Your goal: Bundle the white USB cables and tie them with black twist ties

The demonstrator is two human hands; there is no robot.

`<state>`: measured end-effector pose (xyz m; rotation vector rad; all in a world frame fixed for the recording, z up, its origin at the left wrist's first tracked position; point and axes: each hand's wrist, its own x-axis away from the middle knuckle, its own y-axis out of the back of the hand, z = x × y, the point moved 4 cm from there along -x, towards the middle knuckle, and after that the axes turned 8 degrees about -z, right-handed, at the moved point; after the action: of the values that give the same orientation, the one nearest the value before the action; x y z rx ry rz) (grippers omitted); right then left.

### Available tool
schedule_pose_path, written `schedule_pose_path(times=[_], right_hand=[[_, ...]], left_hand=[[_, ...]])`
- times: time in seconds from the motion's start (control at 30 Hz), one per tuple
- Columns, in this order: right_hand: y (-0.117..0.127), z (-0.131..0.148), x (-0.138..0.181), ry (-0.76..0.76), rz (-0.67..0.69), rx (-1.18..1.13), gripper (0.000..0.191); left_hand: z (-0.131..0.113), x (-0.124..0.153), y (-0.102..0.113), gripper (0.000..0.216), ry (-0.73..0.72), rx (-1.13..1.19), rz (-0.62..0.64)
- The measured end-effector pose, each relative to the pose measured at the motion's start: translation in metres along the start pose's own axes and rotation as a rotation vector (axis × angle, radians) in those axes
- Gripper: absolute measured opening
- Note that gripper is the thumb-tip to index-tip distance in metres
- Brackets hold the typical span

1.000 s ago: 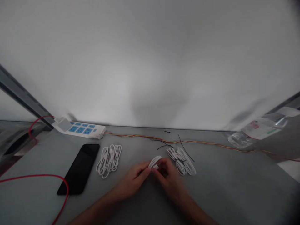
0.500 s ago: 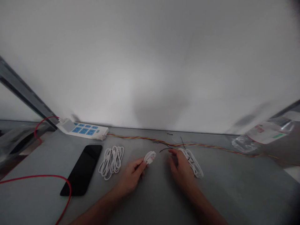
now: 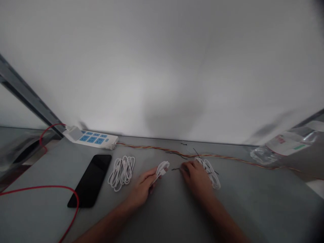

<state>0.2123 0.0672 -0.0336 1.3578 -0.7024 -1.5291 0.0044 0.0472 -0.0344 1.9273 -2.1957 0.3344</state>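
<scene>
My left hand (image 3: pixel 144 189) is closed around a small coiled white USB cable (image 3: pixel 162 168), whose plug sticks up past the fingers. To its right, my right hand (image 3: pixel 198 179) is low over the table with its fingertips pinched at one end of a short black twist tie (image 3: pixel 175 169). Partly behind that hand lies another white cable bundle (image 3: pixel 211 173), with black ties on it. A looser white cable coil (image 3: pixel 122 172) rests left of my left hand.
A black phone (image 3: pixel 91 180) lies at the left, crossed by a red cable (image 3: pixel 50 186). Behind it is a power strip (image 3: pixel 97 139) with a plugged-in adapter. A twisted wire (image 3: pixel 152 147) runs along the wall toward a clear plastic bottle (image 3: pixel 280 145). More black ties (image 3: pixel 177 154) lie near the wire.
My right hand has come down, and its fingertips have closed on the end of a black twist tie. My left hand still holds the coiled cable, turned slightly.
</scene>
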Motion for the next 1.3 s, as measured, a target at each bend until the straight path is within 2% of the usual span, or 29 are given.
schedule_pose_path(times=[0.13, 0.23, 0.3, 0.37, 0.43, 0.57, 0.7, 0.87, 1.0, 1.1, 1.3], right_hand=[[0.0, -0.001, -0.001, -0.002, 0.041, 0.046, 0.017], [0.002, 0.004, -0.001, -0.05, 0.043, 0.028, 0.018], [0.004, 0.01, 0.001, -0.129, 0.06, -0.102, 0.018], [0.005, 0.02, 0.006, -0.207, 0.096, -0.328, 0.021], [0.006, 0.034, 0.014, -0.215, 0.118, -0.551, 0.021], [0.005, 0.05, 0.024, -0.263, 0.158, -0.751, 0.015], [0.003, 0.053, 0.023, -0.348, 0.247, -0.978, 0.019], [-0.001, 0.052, 0.023, -0.399, 0.398, -0.98, 0.033], [0.004, 0.053, 0.024, -0.378, 0.322, -0.925, 0.028], [0.004, 0.058, 0.027, -0.38, 0.33, -0.927, 0.029], [-0.003, 0.066, 0.033, -0.529, 0.492, -1.138, 0.04]], left_hand=[[-0.007, 0.002, -0.004, 0.046, -0.056, 0.007, 0.097], [-0.005, 0.002, -0.008, 0.063, -0.048, 0.081, 0.139], [-0.001, 0.002, -0.012, 0.075, -0.014, 0.157, 0.161], [0.002, 0.003, -0.016, 0.08, 0.022, 0.215, 0.182], [0.003, 0.004, -0.018, 0.073, 0.029, 0.214, 0.192], [-0.002, 0.007, -0.021, 0.045, -0.057, 0.054, 0.191], [-0.009, 0.007, -0.019, 0.041, -0.098, 0.003, 0.138], [-0.016, 0.008, -0.016, 0.038, -0.195, -0.13, 0.134], [-0.018, 0.012, -0.016, 0.037, -0.253, -0.215, 0.097], [-0.02, 0.014, -0.016, 0.034, -0.318, -0.25, 0.075], [-0.018, 0.017, -0.017, 0.033, -0.395, -0.309, -0.007]])
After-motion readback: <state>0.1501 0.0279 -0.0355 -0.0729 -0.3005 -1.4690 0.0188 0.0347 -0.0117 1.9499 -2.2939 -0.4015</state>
